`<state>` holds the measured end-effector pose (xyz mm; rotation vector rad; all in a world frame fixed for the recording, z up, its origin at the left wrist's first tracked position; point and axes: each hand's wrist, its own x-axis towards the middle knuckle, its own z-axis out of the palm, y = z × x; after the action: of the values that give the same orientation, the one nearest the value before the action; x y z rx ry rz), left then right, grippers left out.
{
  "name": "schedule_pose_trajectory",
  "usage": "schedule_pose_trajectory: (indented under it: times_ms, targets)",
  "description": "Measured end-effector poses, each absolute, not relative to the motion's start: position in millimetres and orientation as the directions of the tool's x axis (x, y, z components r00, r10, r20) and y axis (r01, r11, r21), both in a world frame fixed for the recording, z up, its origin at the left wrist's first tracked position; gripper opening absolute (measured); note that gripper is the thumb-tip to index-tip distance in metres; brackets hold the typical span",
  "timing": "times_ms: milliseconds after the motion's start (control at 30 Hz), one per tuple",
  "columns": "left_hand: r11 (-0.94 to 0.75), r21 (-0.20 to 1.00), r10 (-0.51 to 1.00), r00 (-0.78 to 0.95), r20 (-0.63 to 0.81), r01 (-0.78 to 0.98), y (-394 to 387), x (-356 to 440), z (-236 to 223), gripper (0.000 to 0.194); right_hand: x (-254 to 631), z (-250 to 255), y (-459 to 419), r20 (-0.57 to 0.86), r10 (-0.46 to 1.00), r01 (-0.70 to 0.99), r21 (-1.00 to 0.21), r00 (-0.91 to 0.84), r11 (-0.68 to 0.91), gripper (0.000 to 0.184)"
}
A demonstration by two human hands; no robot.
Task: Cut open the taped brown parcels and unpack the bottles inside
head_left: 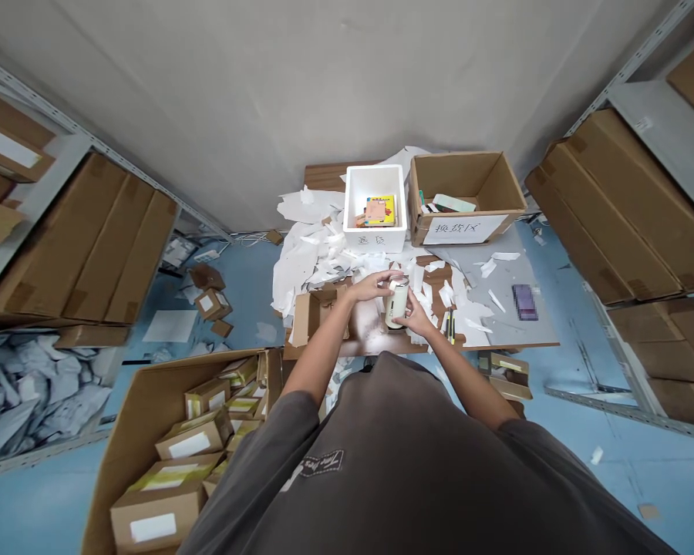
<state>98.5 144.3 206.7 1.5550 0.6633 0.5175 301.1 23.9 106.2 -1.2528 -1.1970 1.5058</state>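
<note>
A pale can-shaped container (pixel 397 302) with a metallic-looking top stands nearly upright between my two hands, over the table's front part. My left hand (pixel 375 287) has its fingers around the upper left side, near the top. Lower down on the right, my right hand (pixel 415 316) grips the container near its base. An opened small cardboard box (pixel 308 317) sits just left of my left forearm. Torn white paper scraps lie about the hands, and pen-like tools (pixel 450 327) rest right of my right hand.
Behind the hands stand a white foam box (pixel 375 242) holding small boxes and a labelled cardboard box (pixel 468 231) with items inside. A purple pixelated item (pixel 524 302) lies at right. A large carton (pixel 144 385) of parcels is at lower left. Shelves of cartons flank both sides.
</note>
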Motion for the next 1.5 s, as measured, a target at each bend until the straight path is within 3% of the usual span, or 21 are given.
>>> schedule_pose_trajectory:
  times_ms: [100,233,433,500,600,667,833,1000,1133,1200,1333,1433,1500]
  targets:
    - [-0.029,0.993,0.709,0.703,-0.059,0.113,139.6,101.0,190.7,0.071,307.7,96.4,23.2,-0.162,0.969,0.024,-0.987,-0.186,-0.161,0.137]
    - [-0.081,0.985,0.730,0.682,-0.046,0.154,128.5,102.4,169.2,0.080,326.5,74.3,16.9,-0.114,0.977,0.204,-0.976,-0.180,-0.077,0.125]
    - [-0.181,0.953,0.770,0.638,-0.016,0.241,108.5,102.9,139.6,0.087,332.5,22.3,-1.7,-0.252,0.967,0.310,-0.922,-0.025,-0.232,0.106]
    - [-0.222,0.939,0.783,0.621,0.012,0.262,102.6,103.8,130.8,0.085,327.8,10.0,-5.0,-0.274,0.961,0.304,-0.913,0.045,-0.274,0.087]
    - [-0.253,0.924,0.806,0.591,0.036,0.288,94.4,106.5,118.3,0.079,322.6,2.8,-4.9,-0.248,0.963,0.313,-0.911,0.108,-0.270,0.044]
    - [-0.277,0.906,0.823,0.565,0.053,0.319,89.1,108.9,110.6,0.074,321.7,3.8,-3.0,-0.225,0.967,0.367,-0.895,0.118,-0.253,0.029]
    - [-0.315,0.808,0.888,0.454,0.067,0.498,71.0,117.5,92.1,0.068,322.4,8.5,-2.3,-0.215,0.966,0.486,-0.835,0.141,-0.257,0.025]
    - [-0.103,0.688,0.981,0.186,-0.048,0.718,39.6,137.0,72.0,0.061,317.5,6.8,-11.6,-0.250,0.964,0.446,-0.855,0.093,-0.265,0.023]
    - [-0.065,0.592,0.987,0.140,-0.081,0.803,18.5,147.1,62.2,0.052,314.4,7.4,-17.1,-0.249,0.965,0.424,-0.867,0.084,-0.261,0.024]
    - [-0.084,0.608,0.985,0.158,-0.070,0.790,15.2,142.9,59.6,0.051,315.4,8.4,-17.7,-0.257,0.961,0.438,-0.856,0.099,-0.274,0.024]
    - [-0.033,0.757,0.995,0.095,-0.039,0.653,25.3,118.8,52.8,0.042,319.8,9.2,-17.4,-0.263,0.958,0.463,-0.839,0.116,-0.286,0.021]
    - [0.240,0.821,0.960,-0.004,-0.279,0.518,39.6,102.7,45.2,0.038,318.9,8.2,-17.5,-0.254,0.962,0.448,-0.852,0.100,-0.271,0.016]
    - [0.356,0.806,0.902,0.052,-0.429,0.474,46.5,99.1,39.9,0.040,315.0,7.7,-17.5,-0.224,0.973,0.423,-0.877,0.063,-0.229,0.030]
